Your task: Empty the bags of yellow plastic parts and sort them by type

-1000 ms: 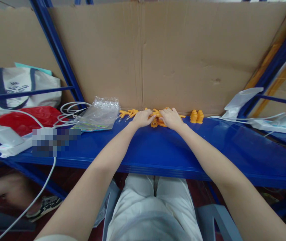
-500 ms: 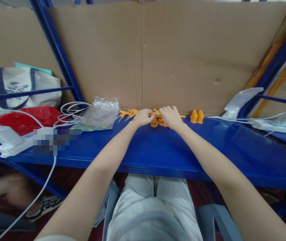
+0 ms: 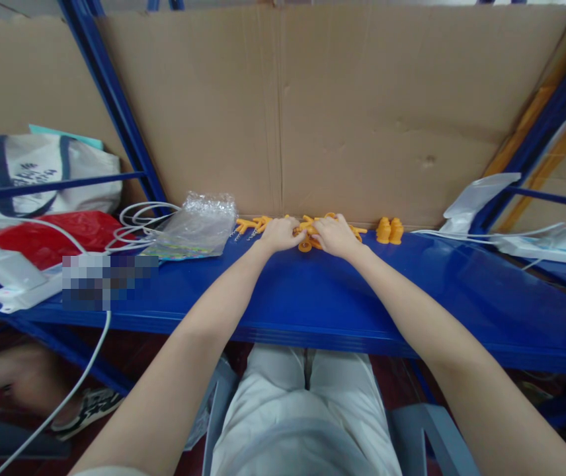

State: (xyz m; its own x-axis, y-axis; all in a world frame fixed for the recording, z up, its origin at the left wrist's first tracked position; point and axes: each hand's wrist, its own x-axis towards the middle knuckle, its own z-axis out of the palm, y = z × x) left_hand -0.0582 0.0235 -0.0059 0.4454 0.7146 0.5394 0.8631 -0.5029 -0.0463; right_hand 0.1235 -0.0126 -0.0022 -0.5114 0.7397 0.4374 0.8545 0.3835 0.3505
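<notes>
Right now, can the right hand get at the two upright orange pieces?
Likely yes: the right hand, at the orange pile, is just left of the upright pieces; only a low orange end seems to lie between.

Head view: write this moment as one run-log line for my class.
left hand: at orange pieces | right hand: at same pieces | grips: unclear | right: two orange shapes | left: clear plastic bag | surface: blue shelf

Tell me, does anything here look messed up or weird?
A bit: the cardboard has a small dent on the right, where it should be flat. White cables lie in messy loops at the left. I see no spill, but the left hand and right hand partly hide the orange pieces.
</notes>
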